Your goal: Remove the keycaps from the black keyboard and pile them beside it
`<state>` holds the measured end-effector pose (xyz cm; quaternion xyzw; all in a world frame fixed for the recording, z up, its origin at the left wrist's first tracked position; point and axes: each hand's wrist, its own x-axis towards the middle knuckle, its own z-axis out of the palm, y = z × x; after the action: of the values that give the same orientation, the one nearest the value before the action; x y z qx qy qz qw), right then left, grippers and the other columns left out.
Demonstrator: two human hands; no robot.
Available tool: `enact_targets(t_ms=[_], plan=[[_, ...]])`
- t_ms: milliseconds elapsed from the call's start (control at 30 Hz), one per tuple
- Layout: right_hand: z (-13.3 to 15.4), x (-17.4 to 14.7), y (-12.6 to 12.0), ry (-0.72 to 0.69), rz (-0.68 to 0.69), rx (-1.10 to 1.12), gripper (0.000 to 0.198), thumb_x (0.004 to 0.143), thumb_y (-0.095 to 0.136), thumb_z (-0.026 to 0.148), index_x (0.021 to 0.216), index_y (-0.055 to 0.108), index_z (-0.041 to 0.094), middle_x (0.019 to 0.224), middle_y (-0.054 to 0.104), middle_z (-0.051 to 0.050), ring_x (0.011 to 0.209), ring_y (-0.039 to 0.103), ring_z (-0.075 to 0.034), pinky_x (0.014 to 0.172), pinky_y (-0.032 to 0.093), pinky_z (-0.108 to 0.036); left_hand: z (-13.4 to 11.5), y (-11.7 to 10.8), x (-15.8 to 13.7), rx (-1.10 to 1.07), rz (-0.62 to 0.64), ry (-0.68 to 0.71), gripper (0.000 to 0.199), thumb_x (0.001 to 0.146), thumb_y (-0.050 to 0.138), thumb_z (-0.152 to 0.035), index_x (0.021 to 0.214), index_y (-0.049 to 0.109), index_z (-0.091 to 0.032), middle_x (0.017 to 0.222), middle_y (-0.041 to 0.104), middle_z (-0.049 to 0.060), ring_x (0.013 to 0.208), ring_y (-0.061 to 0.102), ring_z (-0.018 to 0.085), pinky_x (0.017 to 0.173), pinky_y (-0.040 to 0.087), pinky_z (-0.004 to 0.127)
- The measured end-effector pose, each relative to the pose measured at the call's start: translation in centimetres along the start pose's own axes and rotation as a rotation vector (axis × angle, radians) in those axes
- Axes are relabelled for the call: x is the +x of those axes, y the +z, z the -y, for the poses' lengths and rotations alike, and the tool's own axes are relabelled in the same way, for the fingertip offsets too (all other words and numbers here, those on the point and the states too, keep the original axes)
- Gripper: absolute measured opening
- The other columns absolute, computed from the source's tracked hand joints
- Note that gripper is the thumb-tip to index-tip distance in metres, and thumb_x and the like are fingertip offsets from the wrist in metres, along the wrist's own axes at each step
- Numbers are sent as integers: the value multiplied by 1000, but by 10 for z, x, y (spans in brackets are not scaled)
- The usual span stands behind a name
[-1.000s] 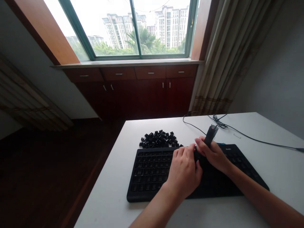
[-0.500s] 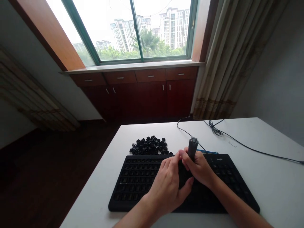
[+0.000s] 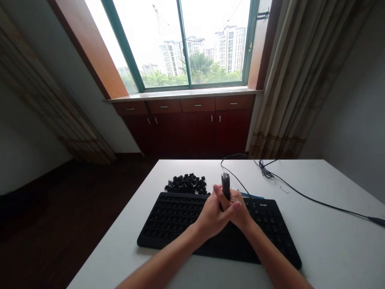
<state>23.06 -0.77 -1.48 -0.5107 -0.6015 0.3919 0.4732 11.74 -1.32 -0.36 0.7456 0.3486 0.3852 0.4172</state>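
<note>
The dark bar (image 3: 225,185) stands nearly upright, its long axis crossing that of the keyboard (image 3: 171,216), which runs left to right with its right end slanting nearer. The right hand (image 3: 240,212) grips the bar, fingers closed round its lower part and thumb laid across it. The left hand (image 3: 210,216) presses in from the left, overlapping the right, its thumb crossing over; both are about equally near the bar, over the middle of the keyboard.

The pile of keys (image 3: 186,184) lies on the white table (image 3: 345,241), just beyond the keyboard's left half, far and left of both hands. A blue stick (image 3: 254,196) lies along the far edge, right of the bar.

The bar's lower end is hidden by the hands, so I cannot tell whether it touches the keyboard. The left hand's fingertips are hidden too; whether they hold anything cannot be told. The forearms cover part of the keyboard, and its dark rows are hard to make out.
</note>
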Motion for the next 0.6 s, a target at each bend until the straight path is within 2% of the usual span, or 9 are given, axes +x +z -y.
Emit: enact_targets(t_ms=[167,333,500,600], plan=[[3,-1,10,-11,-29,-78,52,92,55,55,56,40,20,54,41,3,53,38,-12,48,29,-25,11,-4,-13,96,-82,57,40,97,57,-40,127,55,-15,119,65,13,110,63,28,101,50,41],[9,1,15,9,-73,-129,45,91,57,47,57,43,20,52,44,2,53,39,-13,50,30,-26,17,-4,-15,46,-123,29,40,101,47,-44,125,56,-14,118,67,13,111,64,28,102,50,42],[6,2,20,0,-114,-84,42,91,58,45,60,46,20,53,46,1,54,39,-14,51,31,-27,25,0,-18,124,-152,-21,51,104,36,-46,142,44,-13,146,51,19,143,42,34,122,29,50],[2,1,23,9,-137,-38,44,91,56,49,59,43,21,52,42,2,52,37,-14,49,30,-27,27,1,-20,165,-112,-37,55,104,37,-48,146,40,-12,149,48,21,144,41,35,122,30,51]])
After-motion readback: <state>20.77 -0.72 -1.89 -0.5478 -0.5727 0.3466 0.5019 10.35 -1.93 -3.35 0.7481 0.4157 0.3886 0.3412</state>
